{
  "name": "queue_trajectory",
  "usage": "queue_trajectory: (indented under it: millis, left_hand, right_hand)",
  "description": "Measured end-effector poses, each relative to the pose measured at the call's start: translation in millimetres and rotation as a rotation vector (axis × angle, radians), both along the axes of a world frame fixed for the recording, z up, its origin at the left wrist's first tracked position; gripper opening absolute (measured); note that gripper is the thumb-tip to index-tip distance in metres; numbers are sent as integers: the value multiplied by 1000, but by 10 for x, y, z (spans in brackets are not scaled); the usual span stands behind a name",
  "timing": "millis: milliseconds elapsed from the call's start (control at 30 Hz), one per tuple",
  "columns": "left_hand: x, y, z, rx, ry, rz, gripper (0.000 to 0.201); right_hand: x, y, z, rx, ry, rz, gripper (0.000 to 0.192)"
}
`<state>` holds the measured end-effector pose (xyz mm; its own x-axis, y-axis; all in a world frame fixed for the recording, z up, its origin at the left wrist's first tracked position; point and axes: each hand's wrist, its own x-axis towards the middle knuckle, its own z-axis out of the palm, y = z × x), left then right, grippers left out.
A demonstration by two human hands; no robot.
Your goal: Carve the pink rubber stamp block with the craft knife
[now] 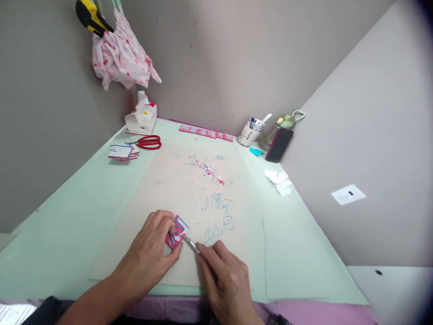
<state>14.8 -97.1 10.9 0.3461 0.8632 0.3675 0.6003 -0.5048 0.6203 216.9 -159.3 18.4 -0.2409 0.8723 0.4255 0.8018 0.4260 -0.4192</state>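
My left hand presses a small red, white and blue paper piece flat against a pale board on the table. Its fingers cover the piece's left side. My right hand grips a thin craft knife like a pen. The metal tip of the knife touches the lower right edge of the paper piece.
Paper scraps and blue writing lie on the board further back. Red scissors, a stack of cards and a tissue box sit at back left. A pen cup, phone, bottle and crumpled tissue are at right.
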Motion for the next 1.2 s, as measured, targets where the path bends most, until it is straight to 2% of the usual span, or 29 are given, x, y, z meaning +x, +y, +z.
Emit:
queue_trajectory:
  millis: [300, 467, 700, 933, 1200]
  left_hand:
    - [-4, -8, -13, -12, 5, -6, 16]
    - [-5, -7, -12, 4, -9, -4, 16]
    - [0, -3, -21, 5, -1, -12, 15]
    - [-4, -1, -13, 0, -19, -10, 15]
    - [-10, -5, -28, -5, -15, -2, 15]
  right_hand:
    - [-85, -35, 30, 49, -97, -35, 32]
    - [-163, -73, -47, 124, -149, -120, 37]
    - [-186, -119, -182, 144, -268, -159, 33]
    - [-209, -90, -46, 103, -141, -145, 41]
    - [-279, -43, -47, 173, -209, -198, 41]
